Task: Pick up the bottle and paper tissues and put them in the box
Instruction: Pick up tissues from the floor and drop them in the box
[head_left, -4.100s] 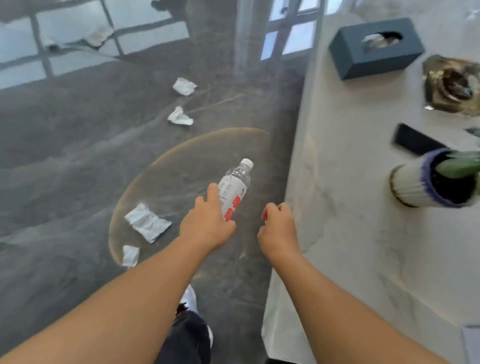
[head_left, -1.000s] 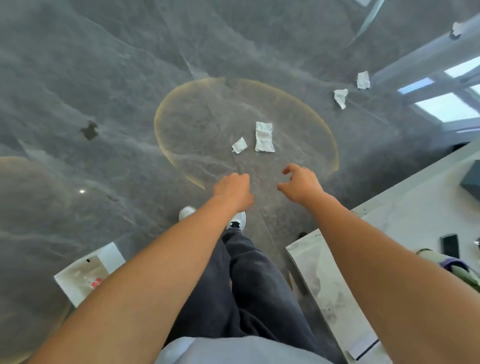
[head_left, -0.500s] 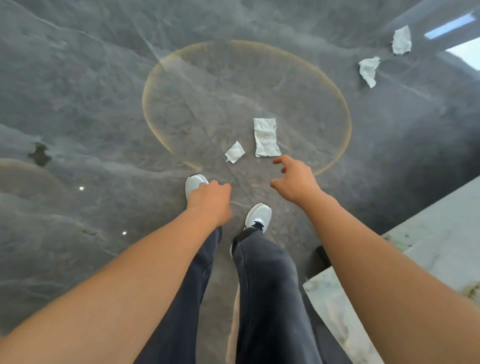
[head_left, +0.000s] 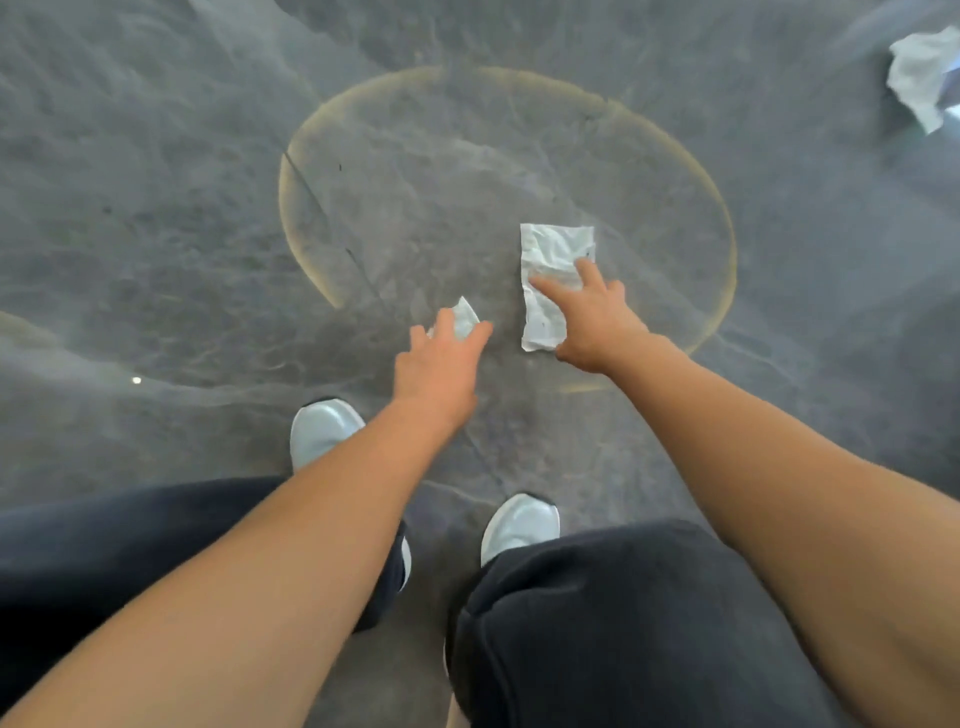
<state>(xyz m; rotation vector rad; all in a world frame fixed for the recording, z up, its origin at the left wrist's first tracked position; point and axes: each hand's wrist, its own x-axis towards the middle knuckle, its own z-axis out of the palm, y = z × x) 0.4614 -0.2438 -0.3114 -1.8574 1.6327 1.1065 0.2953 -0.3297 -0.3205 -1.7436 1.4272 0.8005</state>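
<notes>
Two white paper tissues lie on the grey marble floor inside a gold ring inlay. My left hand (head_left: 439, 364) hovers over the small crumpled tissue (head_left: 464, 316), fingers spread around it and partly hiding it. My right hand (head_left: 589, 319) reaches over the larger flat tissue (head_left: 553, 260), its fingers apart and lying on the paper's lower half. Neither hand has closed on anything. A third crumpled tissue (head_left: 919, 78) lies at the top right. The bottle and the box are out of view.
My two white shoes (head_left: 324, 431) (head_left: 519, 525) and dark trousers fill the bottom of the view. The gold ring (head_left: 291, 171) marks the floor around the tissues.
I have bent lower and both hands have dropped onto the two tissues. The white table at the right has left the view. The bottle held earlier is no longer in my hands.
</notes>
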